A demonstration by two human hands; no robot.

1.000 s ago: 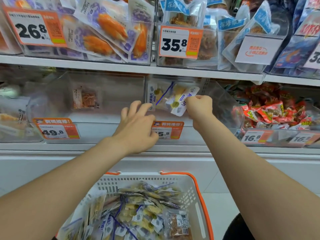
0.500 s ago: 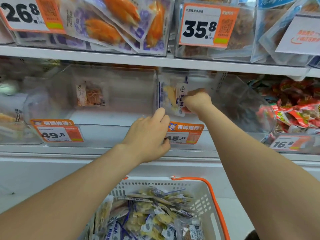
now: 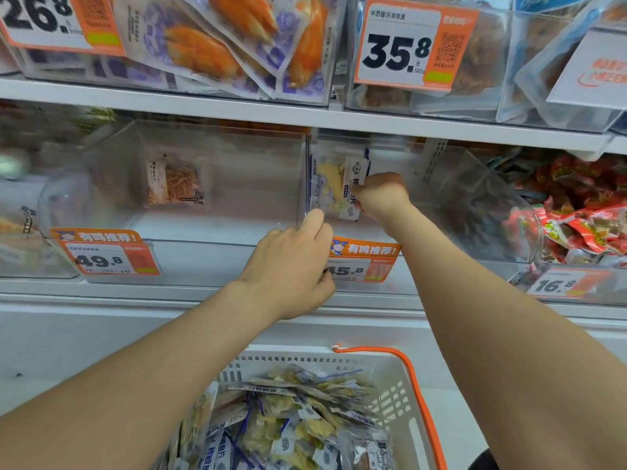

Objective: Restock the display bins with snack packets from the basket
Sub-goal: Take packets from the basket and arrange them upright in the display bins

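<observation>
a shop shelf of clear plastic bins fills the far view, with price tags along their fronts: "26.8" (image 3: 44,20) far left and "35.8" with "500g" beneath (image 3: 397,50) on the upper row, over bags of orange snacks. on the lower row, the left bin (image 3: 237,184) holds one lone packet (image 3: 174,181) and carries an orange tag reading "有鸣推荐!" and "49.8" (image 3: 108,256). the middle bin (image 3: 441,198) bears the same heading and "45.8" (image 3: 364,262). the right hand (image 3: 383,195) is inside this bin, fingers curled tight and pinching a white-and-blue snack packet (image 3: 353,181) held upright near the bin's left wall. the left hand (image 3: 291,269) grips the middle bin's front lip, fingers curled over the tag's left edge, index finger raised. red packets (image 3: 583,228) fill the right bin above "16.8" (image 3: 556,284). nearest, a white basket (image 3: 390,371) with an orange handle holds more packets (image 3: 288,418).
</observation>
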